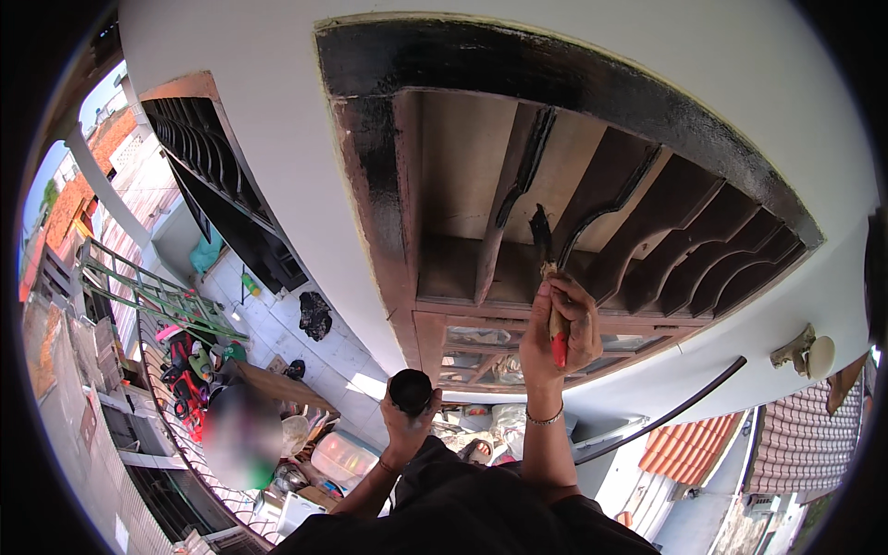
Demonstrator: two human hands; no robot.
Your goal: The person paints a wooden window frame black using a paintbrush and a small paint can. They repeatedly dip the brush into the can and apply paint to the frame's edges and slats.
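My right hand [566,324] is raised and closed around the handle of a paintbrush [543,239], its dark bristles pointing up and the red handle end showing below my fingers. The brush is in front of the wavy wooden slats [606,199] of a vent set in the wall. Glossy black coats the frame's top edge [462,57] and the front edges of the nearer slats; other wood looks duller brown. Lower down, my left hand [405,437] grips a small round cup [411,392] with a dark inside; how full it is I cannot tell.
Beneath the slats is a glazed wooden window [481,356]. A dark hose or rod [680,412] slants at right, below a wall lamp [807,356]. Far below left, a green metal ladder [153,291], a black bag [315,316] and a clear plastic box [344,460] are on the tiled floor.
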